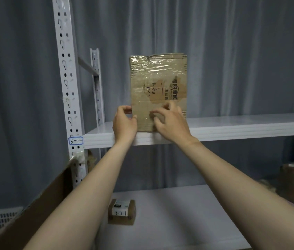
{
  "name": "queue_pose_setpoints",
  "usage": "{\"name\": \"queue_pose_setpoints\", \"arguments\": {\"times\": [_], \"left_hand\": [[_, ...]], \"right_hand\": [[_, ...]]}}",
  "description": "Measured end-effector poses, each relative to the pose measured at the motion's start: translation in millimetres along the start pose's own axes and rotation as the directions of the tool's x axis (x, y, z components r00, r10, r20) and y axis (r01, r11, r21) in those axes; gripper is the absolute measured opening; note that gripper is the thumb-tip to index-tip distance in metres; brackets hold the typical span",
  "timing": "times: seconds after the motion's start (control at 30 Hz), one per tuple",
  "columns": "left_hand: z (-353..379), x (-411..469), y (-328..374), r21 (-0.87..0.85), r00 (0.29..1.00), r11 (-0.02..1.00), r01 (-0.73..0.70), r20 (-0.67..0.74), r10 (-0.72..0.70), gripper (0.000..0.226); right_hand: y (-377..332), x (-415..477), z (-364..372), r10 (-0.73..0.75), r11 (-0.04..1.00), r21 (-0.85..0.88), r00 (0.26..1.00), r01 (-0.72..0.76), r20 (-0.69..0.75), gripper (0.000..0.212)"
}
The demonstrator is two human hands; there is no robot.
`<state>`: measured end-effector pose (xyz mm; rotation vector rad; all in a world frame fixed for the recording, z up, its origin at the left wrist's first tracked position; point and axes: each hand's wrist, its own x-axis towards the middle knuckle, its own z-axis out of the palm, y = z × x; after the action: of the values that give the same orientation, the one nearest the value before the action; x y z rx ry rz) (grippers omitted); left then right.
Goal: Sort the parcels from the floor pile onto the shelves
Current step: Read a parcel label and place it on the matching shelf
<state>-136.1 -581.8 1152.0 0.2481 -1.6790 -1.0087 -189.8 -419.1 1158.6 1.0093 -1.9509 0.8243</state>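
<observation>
A flat, rectangular cardboard parcel point(158, 83), glossy with clear tape and marked in pen, stands upright on the smooth white metal upper shelf point(233, 127), towards its left end. The left hand point(124, 123) pinches the parcel's lower left edge. The right hand point(169, 123) lays bent fingertips on its front; I cannot tell whether it grips. A small taped box point(121, 212) lies on the lower shelf point(178, 213).

Brown parcel point(158, 91), black markings; white shelf point(233, 129); grey pleated curtain point(242, 51).
</observation>
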Motion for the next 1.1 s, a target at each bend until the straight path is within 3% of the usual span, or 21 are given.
{"name": "queue_pose_setpoints", "arguments": {"times": [0.1,0.27,0.6,0.7,0.83,0.97,1.1], "left_hand": [[9,17,-3,0.014,0.995,1.000,0.001,0.104,-0.002,0.028],[19,37,-9,0.004,0.961,0.996,0.086,0.263,-0.084,0.033],[15,41,-17,-0.192,0.960,0.970,0.149,0.264,-0.095,0.025],[21,32,-6,-0.260,0.968,0.956,0.137,0.239,-0.074,0.017],[47,-4,29,-0.419,0.959,0.896,0.145,0.283,-0.023,0.019],[97,-73,65,-0.513,0.919,0.842,0.169,0.390,0.053,0.025],[161,-166,91,-0.522,0.833,0.819,0.237,0.544,0.105,0.027]], "right_hand": [[1,10,11,0.116,0.985,-0.135,0.993,-0.111,0.031,0.029],[7,32,21,0.244,0.963,-0.156,0.959,-0.222,0.146,0.032],[24,61,36,0.348,0.936,-0.173,0.884,-0.307,0.313,0.043],[29,53,32,0.311,0.950,-0.098,0.923,-0.295,0.229,0.037],[49,20,-11,0.284,0.955,0.113,0.956,-0.274,-0.077,0.026],[92,-45,-74,0.405,0.899,0.294,0.872,-0.325,-0.274,0.028],[151,-137,-131,0.596,0.794,0.350,0.749,-0.496,-0.289,0.028]]}}
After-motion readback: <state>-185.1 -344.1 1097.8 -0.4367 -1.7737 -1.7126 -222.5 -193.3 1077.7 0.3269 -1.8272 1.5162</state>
